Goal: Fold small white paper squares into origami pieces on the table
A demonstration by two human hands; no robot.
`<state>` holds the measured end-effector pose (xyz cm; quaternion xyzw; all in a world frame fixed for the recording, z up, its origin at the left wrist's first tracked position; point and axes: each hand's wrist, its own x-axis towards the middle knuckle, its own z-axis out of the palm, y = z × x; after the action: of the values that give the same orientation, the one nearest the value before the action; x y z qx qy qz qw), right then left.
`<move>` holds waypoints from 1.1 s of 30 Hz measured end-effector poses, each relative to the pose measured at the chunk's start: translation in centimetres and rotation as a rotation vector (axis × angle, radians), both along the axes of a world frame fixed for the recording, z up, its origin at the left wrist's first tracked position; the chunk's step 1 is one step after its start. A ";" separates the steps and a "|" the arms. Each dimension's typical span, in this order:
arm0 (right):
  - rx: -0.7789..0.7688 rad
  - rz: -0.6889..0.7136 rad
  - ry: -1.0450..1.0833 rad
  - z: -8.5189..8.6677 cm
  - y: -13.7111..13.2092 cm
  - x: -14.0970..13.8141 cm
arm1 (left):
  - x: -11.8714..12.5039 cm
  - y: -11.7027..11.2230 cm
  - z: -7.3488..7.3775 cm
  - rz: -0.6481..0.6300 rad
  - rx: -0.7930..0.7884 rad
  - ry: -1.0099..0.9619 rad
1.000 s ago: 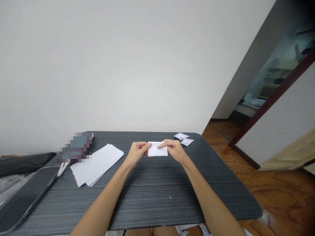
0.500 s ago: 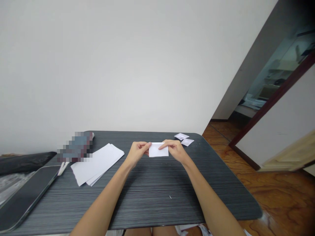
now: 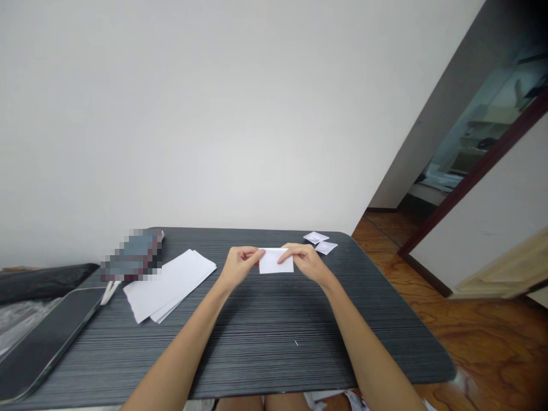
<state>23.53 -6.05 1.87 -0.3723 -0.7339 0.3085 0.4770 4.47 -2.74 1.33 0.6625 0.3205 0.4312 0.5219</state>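
A small white piece of paper [image 3: 270, 265] is held up above the dark table, between my two hands. My left hand [image 3: 240, 264] pinches its left side near the top, thumb in front and fingers behind. At the right side, my right hand [image 3: 307, 262] grips it, with a finger lying across the paper's face. A straight line, maybe a fold, runs along its upper edge. The fingers behind the paper are hidden.
Loose white sheets [image 3: 171, 282] lie at left beside a blurred-out object [image 3: 132, 254]. Two small folded papers [image 3: 326, 248] rest at the back right of the table [image 3: 265, 325]. A dark flat board [image 3: 51, 342] stands at the left edge; a tiny white scrap [image 3: 296, 343] lies in front.
Almost nothing differs. The right hand's finger has slid slightly to the right across the paper; both hands keep their hold.
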 end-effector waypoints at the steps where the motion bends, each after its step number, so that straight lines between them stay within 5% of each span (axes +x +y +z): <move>1: -0.011 0.002 0.002 0.2 0.0 0.2 | -0.1 -0.1 0.1 0.018 0.053 0.040; 7: -0.068 -0.114 -0.041 0.6 -0.4 -1.0 | -0.1 -1.0 0.5 -0.027 0.359 0.291; 12: 0.035 -0.191 -0.210 -0.3 -0.3 -2.5 | 0.7 -1.5 0.2 -0.073 0.443 0.355; 18: 0.163 -0.231 -0.303 -0.3 -0.6 -3.0 | 1.2 -1.6 -0.4 -0.031 0.294 0.246; 25: 0.063 -0.283 -0.319 -0.4 -0.5 -2.7 | 0.8 -1.1 -0.4 0.182 0.161 0.137; 33: -0.011 -0.364 -0.204 -0.8 0.4 -1.0 | 1.3 -1.5 -0.5 0.073 0.006 0.036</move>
<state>22.48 -5.62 1.05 -0.5308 -0.6971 0.1821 0.4462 5.73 -4.22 0.86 0.6595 0.3527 0.4390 0.4980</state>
